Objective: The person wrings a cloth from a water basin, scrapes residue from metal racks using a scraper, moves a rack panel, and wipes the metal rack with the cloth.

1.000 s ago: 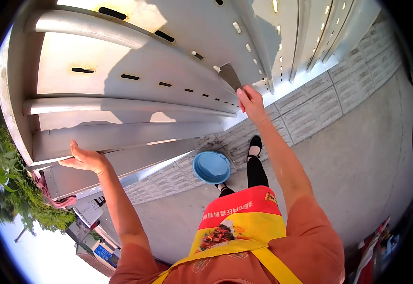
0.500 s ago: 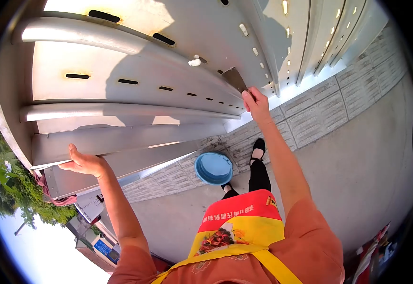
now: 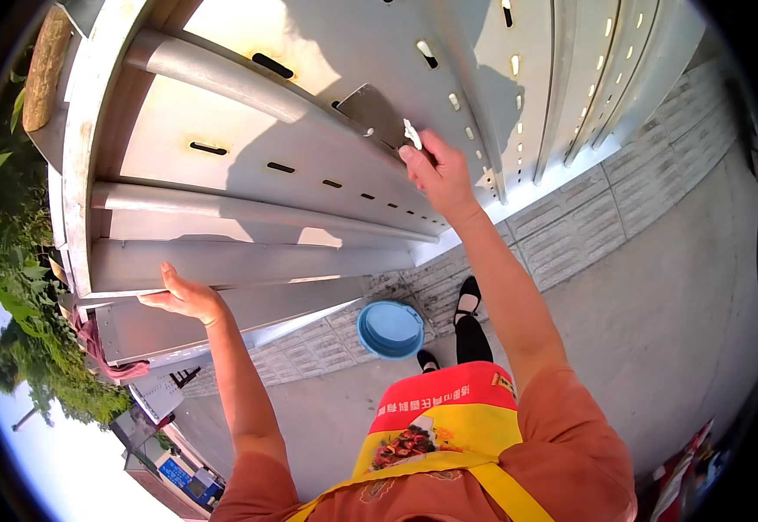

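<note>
My right hand is closed round the handle of a flat metal scraper, whose wide blade points up and left across a slotted metal panel. A bit of white material shows by the blade, close to my fingers. Long tubes and rows of slots run along the panel. At the panel's lower left edge, my left hand is open, thumb up and palm against the metal rim, holding nothing that I can make out.
A light blue basin stands on the ground near my feet. Textured paving borders grey concrete. A reddish cloth hangs at the lower left, beside green foliage. A wooden piece is at the upper left.
The scraper and my right hand have moved up and left, and white material now shows beside the blade near my fingers. The panel's left end has shifted rightward in view. My left hand stays at the rim.
</note>
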Tool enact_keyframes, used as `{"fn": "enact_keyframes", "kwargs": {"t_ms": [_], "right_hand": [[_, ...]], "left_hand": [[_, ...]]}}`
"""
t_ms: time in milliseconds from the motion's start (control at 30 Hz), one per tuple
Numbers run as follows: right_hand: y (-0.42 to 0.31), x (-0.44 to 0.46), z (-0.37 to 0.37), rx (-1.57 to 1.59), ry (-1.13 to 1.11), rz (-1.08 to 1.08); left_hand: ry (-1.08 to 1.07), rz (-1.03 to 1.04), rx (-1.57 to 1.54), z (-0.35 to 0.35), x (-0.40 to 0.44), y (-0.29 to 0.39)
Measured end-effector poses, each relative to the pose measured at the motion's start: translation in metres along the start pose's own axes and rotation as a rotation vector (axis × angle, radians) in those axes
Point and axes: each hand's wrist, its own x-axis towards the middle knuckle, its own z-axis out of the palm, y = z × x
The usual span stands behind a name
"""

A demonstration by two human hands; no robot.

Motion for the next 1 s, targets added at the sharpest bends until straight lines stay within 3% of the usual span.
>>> {"fn": "enact_keyframes", "kwargs": {"t_ms": [167,300,367,467,567,733,867,1000], "right_hand": [[0.016,-0.019,-0.039,0.131,0.076,0.217],[-0.042,0.024,-0.033,0.139,-0.016,0.147],[-0.035,0.01,-0.044,0.08,0.043,0.24],[-0.037,-0.001,-0.045,0.079,0.059,0.307],[-0.069,0.025,-0.031,0.095,0.033,0.116],[-0.041,-0.001,-0.038,0.034,0.073,0.308],[-0.111,0.041,-0.001,0.013,0.012,-0.036],[-0.118,0.015,-0.003,0.051,0.073,0.217]], "left_hand": [[0.021,-0.052,-0.053,0.005,0.0,0.01],[-0.074,-0.093,-0.082,-0.001,0.002,0.018],[-0.158,-0.179,-0.225,-0.004,0.003,0.035],[-0.01,-0.035,-0.008,0.003,-0.001,0.002],[0.006,0.005,0.002,0.005,0.0,-0.005],[-0.066,-0.031,-0.161,0.001,0.002,0.014],[-0.1,-0.032,-0.238,0.0,0.003,0.01],[-0.113,-0.088,-0.31,-0.002,0.004,0.02]]}}
